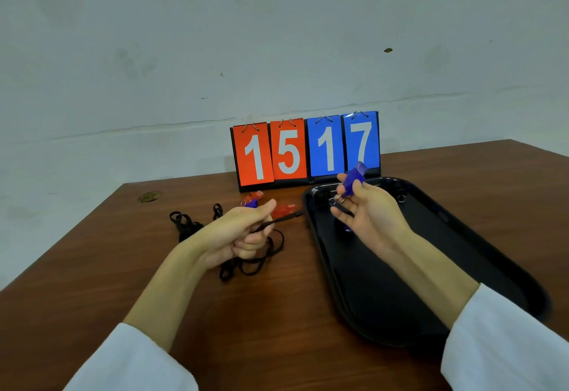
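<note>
**A:** Grip state?

**B:** The right hand (366, 215) pinches a translucent blue plastic whistle (354, 179) between thumb and fingertips. It is held up over the far end of the black plastic tray (431, 252), about 1 o'clock from the person. A small metal ring (338, 197) hangs at the whistle's lower end. The left hand (243, 233), at 11 o'clock, pinches the end of a black flat cord lanyard (277, 221) between thumb and forefinger, other fingers curled. The cord tip points to 3 o'clock, toward the ring, not touching it.

**A:** Failure modes?

**B:** The ring is a small, free-swinging target, so the tip likely misses it. The whistle grip is fingertips only, so a tug could twist it loose into the tray. The slack loops on the brown wooden table (92, 283) at 6 o'clock of the left hand. It could drag the red translucent plastic whistle (283, 210) lying just beside it.

**A:** Blind spots?

**B:** The cord tip is blurred, so I can't tell whether it has a clasp, or whether the ring is open. A second blue piece (251, 203) is mostly hidden behind the left thumb. Something blue (348, 230) sits in the tray under the right palm, unidentifiable. The tray's near right corner is covered by the white sleeve (508, 344).
</note>
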Tool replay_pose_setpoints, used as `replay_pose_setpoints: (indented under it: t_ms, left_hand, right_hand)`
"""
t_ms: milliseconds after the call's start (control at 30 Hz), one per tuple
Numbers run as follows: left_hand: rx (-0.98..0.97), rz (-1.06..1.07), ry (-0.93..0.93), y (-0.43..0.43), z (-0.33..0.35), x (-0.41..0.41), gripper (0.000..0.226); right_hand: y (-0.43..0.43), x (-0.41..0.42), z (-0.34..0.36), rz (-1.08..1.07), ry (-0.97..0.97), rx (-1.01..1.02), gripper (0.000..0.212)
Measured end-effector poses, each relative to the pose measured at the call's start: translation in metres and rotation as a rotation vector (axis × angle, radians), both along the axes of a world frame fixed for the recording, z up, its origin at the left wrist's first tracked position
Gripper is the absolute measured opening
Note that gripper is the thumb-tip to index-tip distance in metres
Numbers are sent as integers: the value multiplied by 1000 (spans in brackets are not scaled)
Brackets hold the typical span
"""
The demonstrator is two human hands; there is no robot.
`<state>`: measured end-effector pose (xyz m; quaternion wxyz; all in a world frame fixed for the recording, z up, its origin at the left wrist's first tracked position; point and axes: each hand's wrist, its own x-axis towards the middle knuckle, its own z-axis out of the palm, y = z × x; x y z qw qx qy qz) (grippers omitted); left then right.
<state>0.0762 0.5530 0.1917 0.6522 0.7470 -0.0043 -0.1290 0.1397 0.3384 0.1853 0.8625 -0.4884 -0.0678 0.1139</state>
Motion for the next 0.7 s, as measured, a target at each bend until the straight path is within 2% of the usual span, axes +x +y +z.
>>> replay_pose_setpoints:
  t_ms: [67,133,233,300,367,500,700]
  left_hand:
    - [-56,-18,-54,8,3,-1,30]
    - [-50,8,-117,12,5,-2,24]
    - [132,173,-237,8,5,-2,26]
    - [269,279,-345,2,4,-1,15]
    - [276,314,-433,-2,3,1,9]
    - [290,277,-510,-7,6,0,12]
    - [306,288,-569,-9,2,2,11]
  right_hand:
    - [2,-2,1,7,-39,-56,24]
    - [4,-3,1,-52,-160,-298,22]
    - [6,-2,-7,-164,-423,-732,25]
    - [6,-2,-14,-180,-575,-935,32]
    - [6,-4,-17,-154,-682,-1089,35]
    - [7,-11,-17,-67,-763,-1210,23]
    - [10,-24,-12,97,-1028,-1221,26]
